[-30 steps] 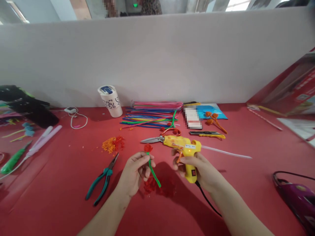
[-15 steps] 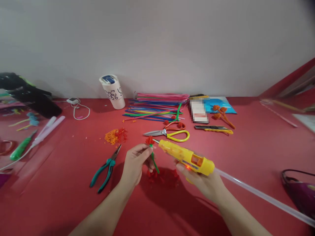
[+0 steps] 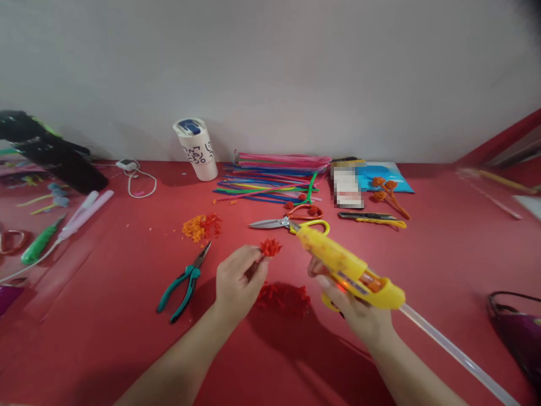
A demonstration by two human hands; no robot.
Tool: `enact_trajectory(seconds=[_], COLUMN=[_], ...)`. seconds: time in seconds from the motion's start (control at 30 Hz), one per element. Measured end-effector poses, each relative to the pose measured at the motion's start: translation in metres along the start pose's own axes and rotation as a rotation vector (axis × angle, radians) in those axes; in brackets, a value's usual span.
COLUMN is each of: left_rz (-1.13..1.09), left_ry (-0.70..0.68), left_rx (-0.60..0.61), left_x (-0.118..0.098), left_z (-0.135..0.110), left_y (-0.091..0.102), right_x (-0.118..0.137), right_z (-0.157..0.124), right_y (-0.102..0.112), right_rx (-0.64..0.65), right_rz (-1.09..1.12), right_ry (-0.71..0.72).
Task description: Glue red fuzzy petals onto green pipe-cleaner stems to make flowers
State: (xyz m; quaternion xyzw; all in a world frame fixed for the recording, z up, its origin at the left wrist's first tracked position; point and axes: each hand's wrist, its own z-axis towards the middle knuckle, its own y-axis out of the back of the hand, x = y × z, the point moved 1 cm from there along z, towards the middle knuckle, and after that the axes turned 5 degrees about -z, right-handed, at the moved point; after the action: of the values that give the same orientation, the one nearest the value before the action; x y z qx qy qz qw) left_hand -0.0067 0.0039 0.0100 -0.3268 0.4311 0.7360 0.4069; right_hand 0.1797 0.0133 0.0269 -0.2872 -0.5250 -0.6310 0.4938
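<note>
Pinched in my left hand [image 3: 240, 279] is a red pipe-cleaner flower [image 3: 270, 247], its spiky head poking out past the fingertips. The green stem seen earlier is hidden by the hand. My right hand [image 3: 357, 310] is wrapped round the grip of a yellow glue gun [image 3: 346, 265], whose nozzle points up and left, apart from the flower. A long clear glue stick [image 3: 456, 355] sticks out of its back end, and a small red light glows near the grip. Loose red pieces [image 3: 285, 299] lie on the table below, between my hands.
Scissors [image 3: 270, 224] and teal pliers [image 3: 188, 282] lie close by, with orange and red clippings [image 3: 196, 227] between. Pipe cleaners [image 3: 274, 175], a white tumbler [image 3: 198, 152], a utility knife [image 3: 367, 216] and orange flowers [image 3: 384, 186] are farther back. A purple object [image 3: 518, 338] stands far right.
The glue gun has drawn away to the right from the flower. My left hand has turned, tipping the red flower head to the right and hiding its stem.
</note>
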Motion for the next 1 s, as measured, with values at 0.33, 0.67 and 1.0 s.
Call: enact_trajectory(seconds=[0.33, 0.67, 1.0], left_rz=[0.139, 0.080, 0.040], left_ry=[-0.319, -0.379, -0.420], left_rx=[0.096, 0.168, 0.119], left_x=[-0.009, -0.012, -0.014], left_z=[-0.009, -0.010, -0.011], left_y=[-0.011, -0.008, -0.005], right_x=[0.014, 0.004, 0.014], right_z=[0.000, -0.001, 0.002], right_y=[-0.019, -0.021, -0.014], right_rx=[-0.035, -0.073, -0.095], right_rz=[0.012, -0.128, -0.213], right_ry=[-0.157, 0.081, 0.318])
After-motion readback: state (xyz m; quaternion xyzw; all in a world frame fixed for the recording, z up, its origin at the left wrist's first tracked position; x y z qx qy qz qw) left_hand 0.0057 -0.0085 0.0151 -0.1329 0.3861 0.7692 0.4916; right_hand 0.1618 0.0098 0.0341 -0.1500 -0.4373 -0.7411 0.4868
